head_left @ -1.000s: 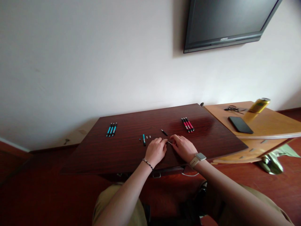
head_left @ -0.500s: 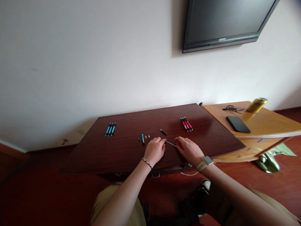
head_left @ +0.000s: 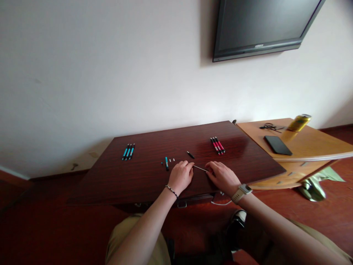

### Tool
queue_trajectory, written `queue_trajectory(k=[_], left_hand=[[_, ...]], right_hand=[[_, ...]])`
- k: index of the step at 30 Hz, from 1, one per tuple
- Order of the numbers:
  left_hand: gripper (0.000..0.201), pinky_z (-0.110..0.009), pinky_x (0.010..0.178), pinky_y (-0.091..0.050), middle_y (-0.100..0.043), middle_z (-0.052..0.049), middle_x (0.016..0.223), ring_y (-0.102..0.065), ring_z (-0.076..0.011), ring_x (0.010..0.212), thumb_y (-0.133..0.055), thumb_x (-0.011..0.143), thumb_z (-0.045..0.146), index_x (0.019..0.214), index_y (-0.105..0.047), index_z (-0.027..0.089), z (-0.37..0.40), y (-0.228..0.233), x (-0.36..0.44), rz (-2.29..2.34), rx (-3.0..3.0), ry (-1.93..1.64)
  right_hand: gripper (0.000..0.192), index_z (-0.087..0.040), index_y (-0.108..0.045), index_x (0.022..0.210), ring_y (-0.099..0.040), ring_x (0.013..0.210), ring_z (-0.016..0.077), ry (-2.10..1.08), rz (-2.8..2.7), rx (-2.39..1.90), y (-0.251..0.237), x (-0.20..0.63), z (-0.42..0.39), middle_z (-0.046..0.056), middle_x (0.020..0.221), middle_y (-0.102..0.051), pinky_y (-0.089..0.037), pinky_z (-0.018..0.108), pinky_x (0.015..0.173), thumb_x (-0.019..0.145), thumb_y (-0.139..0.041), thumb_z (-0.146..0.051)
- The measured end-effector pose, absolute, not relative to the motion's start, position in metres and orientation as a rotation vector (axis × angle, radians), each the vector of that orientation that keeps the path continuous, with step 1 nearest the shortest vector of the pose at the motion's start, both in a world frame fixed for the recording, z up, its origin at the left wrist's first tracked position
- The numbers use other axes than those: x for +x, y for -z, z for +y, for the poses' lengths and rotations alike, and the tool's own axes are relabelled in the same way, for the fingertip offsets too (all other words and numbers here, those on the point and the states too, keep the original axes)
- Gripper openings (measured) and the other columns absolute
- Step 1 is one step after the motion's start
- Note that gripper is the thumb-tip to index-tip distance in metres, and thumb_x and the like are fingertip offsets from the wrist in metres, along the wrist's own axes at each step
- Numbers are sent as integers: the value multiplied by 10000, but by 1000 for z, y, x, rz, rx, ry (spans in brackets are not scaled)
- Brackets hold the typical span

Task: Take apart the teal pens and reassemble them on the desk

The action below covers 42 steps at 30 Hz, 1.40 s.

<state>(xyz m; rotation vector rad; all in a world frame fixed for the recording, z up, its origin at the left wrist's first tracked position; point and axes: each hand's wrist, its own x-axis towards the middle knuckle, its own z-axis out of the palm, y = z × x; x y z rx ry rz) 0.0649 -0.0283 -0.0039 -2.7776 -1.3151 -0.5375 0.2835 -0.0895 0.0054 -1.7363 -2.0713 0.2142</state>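
Observation:
A thin grey rod (head_left: 200, 168), possibly the inner tube of a pen or mechanical pencil, spans the gap between my hands. My left hand (head_left: 181, 176) is closed, its fingertips at the rod's left end. At the other end, the fingers of my right hand (head_left: 222, 176) are closed on the rod. Just beyond lies a black pen part (head_left: 190, 155). Left of my left hand rest a blue barrel (head_left: 167, 163), two small white pieces (head_left: 172, 160) and a tiny dark piece (head_left: 162, 163). My fingers hide both rod tips.
Three blue pens (head_left: 128, 151) lie at the left of the dark wooden table (head_left: 154, 145). A row of pink pens (head_left: 217, 145) lies at the right. On the lighter cabinet (head_left: 256, 134) are a phone (head_left: 278, 145), a black cable (head_left: 271, 127) and a yellow can (head_left: 299, 123).
The view has shifted very slightly. Both hands stay at the two ends of the rod, and the loose parts have not moved on the table.

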Motion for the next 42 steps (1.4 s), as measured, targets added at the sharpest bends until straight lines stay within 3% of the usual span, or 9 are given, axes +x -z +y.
queue_trajectory(k=[9,20,42], left_hand=[[320,-356,976,-547,-711,-79,1115,-662,-230,1073,-547,1019,210,1325,-639,204,-30,1,64,-1339,-2783,536],[268,-348,953,-554,-690,-74,1046,-657,-227,1044,-523,1023,200,1225,-695,233,-33,-3,57,-1351,-2797,491],[344,-336,954,-544,-702,-73,1056,-654,-216,1027,-518,1040,218,1343,-680,240,-31,0,58,-1354,-2763,508]], right_hand=[[108,-214,-670,1061,-652,1032,230,-219,-2105,-1811,-15,257,-65,75,1072,-720,-440,307,889,1013,-579,-246],[125,-200,-669,1051,-666,1020,234,-245,-2120,-1914,-14,237,-45,89,1078,-729,-434,316,854,1024,-558,-251],[141,-208,-639,965,-672,964,224,-198,-2096,-1932,-4,293,-77,72,995,-730,-422,305,844,1037,-537,-273]])
